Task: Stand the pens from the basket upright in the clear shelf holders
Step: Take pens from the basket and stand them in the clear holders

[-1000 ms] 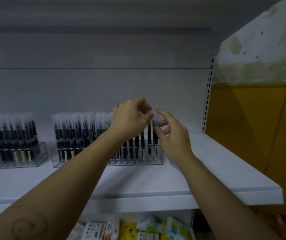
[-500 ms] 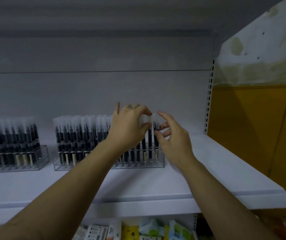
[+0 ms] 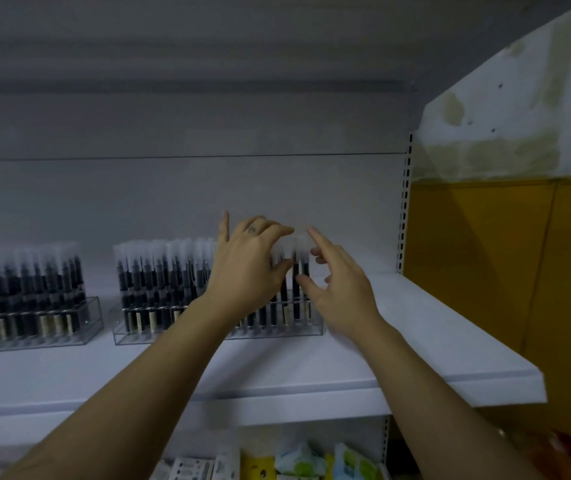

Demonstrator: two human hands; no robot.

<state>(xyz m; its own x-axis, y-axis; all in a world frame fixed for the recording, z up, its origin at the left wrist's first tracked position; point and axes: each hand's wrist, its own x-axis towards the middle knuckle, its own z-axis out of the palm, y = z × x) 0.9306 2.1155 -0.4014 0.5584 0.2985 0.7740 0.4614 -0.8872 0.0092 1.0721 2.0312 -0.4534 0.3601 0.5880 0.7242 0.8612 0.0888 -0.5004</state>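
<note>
Head view: the pens (image 3: 296, 303) stand upright, long axis vertical, at the right end of the middle holder (image 3: 145, 337) on the shelf (image 3: 433, 341). Your left grip (image 3: 247, 268) curls over their frosted caps, thumb and forefinger seemingly pinching them from the left. Your right grip (image 3: 341, 292) is released, fingers spread, thumb just beside the barrels on the right. Both are about equally near. The basket is out of sight.
</note>
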